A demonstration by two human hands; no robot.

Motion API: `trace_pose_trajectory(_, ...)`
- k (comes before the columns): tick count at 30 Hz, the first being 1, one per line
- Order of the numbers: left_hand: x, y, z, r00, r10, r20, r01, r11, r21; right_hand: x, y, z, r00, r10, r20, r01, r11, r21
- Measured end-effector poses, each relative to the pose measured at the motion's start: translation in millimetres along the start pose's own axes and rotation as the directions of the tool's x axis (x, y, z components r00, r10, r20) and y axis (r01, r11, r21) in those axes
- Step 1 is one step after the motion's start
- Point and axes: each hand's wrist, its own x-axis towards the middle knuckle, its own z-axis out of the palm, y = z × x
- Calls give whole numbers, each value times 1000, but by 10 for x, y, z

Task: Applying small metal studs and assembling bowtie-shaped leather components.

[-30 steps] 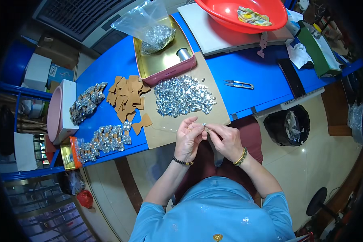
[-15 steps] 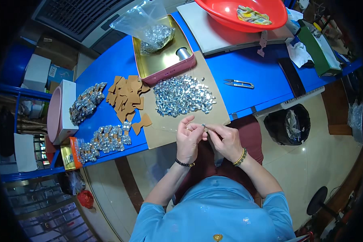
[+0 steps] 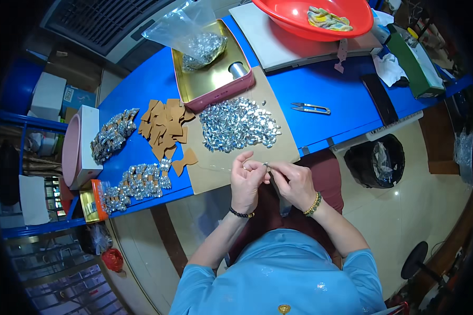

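My left hand (image 3: 247,181) and my right hand (image 3: 295,182) meet over my lap at the near edge of the blue table (image 3: 326,89). Their fingertips pinch one small silvery piece (image 3: 266,166) between them. Just beyond the hands a heap of silvery pieces (image 3: 238,124) lies on a tan cardboard sheet (image 3: 210,170). To its left lies a pile of brown bow-shaped cutouts (image 3: 164,127). Two heaps of finished silvery bows (image 3: 136,181) (image 3: 112,135) lie further left.
A gold tin tray (image 3: 207,79) holds a spool and a clear bag of silvery pieces (image 3: 202,47). Small snips (image 3: 310,108) lie on the table to the right. A red bowl (image 3: 312,18) sits at the back. A black bin (image 3: 376,160) stands on the floor.
The hands stay together at the table's edge, with only small finger movements on the piece they hold.
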Motion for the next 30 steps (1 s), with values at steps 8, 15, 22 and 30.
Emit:
trace_pose_trajectory(8,5,15,-10,999,-38,-10,38,998,-41,-20,32,11,1000,-17,-3,17,1000,-8)
trace_pose_trajectory(15,2,25,-11,999,-53,-2,53,997,-47,-24,38,23,999,-44,-6,44,999,-16)
trace_pose_trajectory(22,-31,-43,33,992,118,38,-124,969,213,7,17,-1,795,498,346,-606,632,484)
trace_pose_trajectory(30,-2,-71,-16,920,256,297,-388,709,589,61,150,32,991,-120,-50,119,993,-22)
